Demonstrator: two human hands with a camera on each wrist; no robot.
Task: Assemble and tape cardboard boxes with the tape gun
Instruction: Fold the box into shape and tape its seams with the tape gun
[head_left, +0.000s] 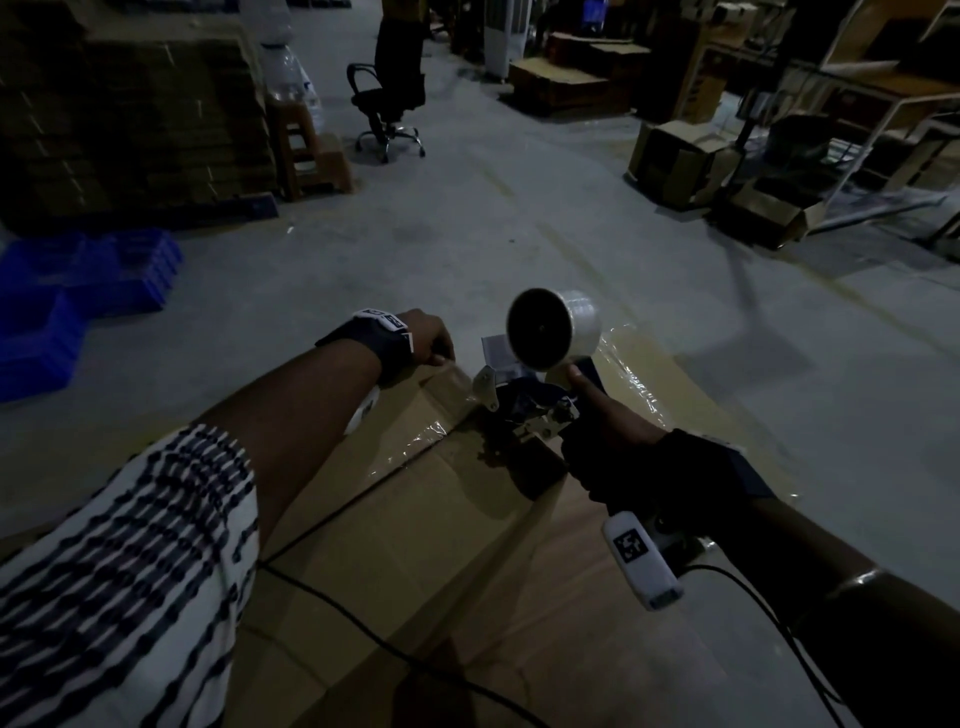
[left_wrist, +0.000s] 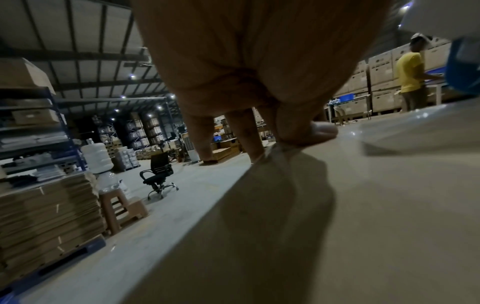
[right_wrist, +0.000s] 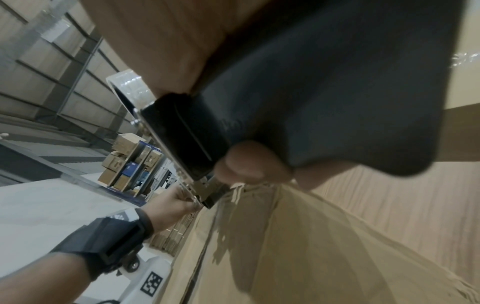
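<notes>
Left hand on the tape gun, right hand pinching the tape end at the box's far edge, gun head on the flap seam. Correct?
Hands are swapped. In the head view the right hand grips the tape gun, and the left hand pinches the tape end at the box far edge; the left wrist view confirms that pinch. Gun head on the flap seam stands.

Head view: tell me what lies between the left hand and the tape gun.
Bare cardboard box top with a short tape end between left hand and tape gun.

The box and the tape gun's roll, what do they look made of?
The box: matte brown corrugated cardboard, judging by its creased flap fold. The tape roll on the tape gun: clear glossy plastic film, going by the shiny, wrinkled strip already on the box.
</notes>
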